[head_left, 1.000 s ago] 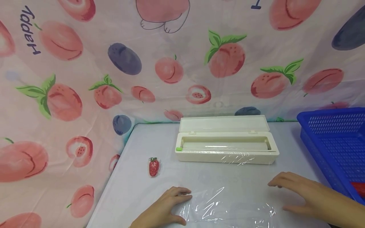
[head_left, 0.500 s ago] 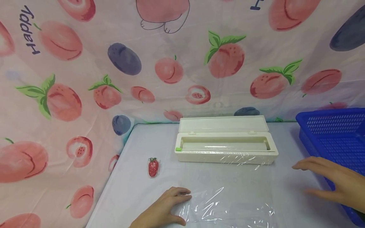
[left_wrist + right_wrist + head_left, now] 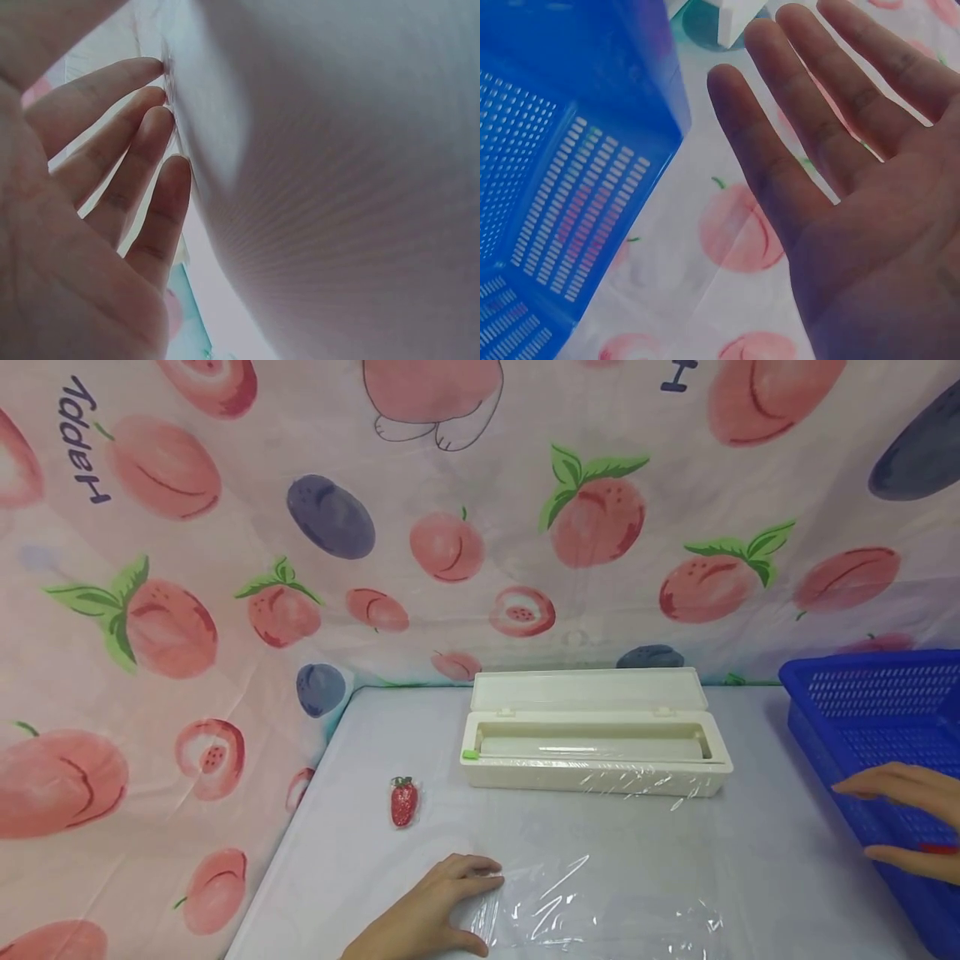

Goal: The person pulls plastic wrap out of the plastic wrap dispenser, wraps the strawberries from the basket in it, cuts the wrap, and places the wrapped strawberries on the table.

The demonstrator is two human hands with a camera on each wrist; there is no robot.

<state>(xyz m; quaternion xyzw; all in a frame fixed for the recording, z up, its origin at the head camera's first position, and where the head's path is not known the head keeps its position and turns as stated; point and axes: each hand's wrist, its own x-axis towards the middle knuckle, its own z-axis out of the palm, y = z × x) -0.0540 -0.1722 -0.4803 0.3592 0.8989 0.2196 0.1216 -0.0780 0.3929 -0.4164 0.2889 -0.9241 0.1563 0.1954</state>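
Observation:
My left hand rests on the table with its fingertips on the left edge of a clear sheet of cling film. In the left wrist view its fingers are nearly straight and touch the surface. The film runs back to a cream cling film dispenser with its lid raised and a roll inside. My right hand is over the near left side of a blue plastic basket, fingers spread and holding nothing. A red object shows partly behind that hand, its kind hidden.
A wrapped toy strawberry lies left of the dispenser on the white table. A green slider sits at the dispenser's left end. Fruit-print cloth hangs behind and at the left.
My right hand has moved right, from over the table beside the film to over the blue basket. The left hand has stayed on the film's edge.

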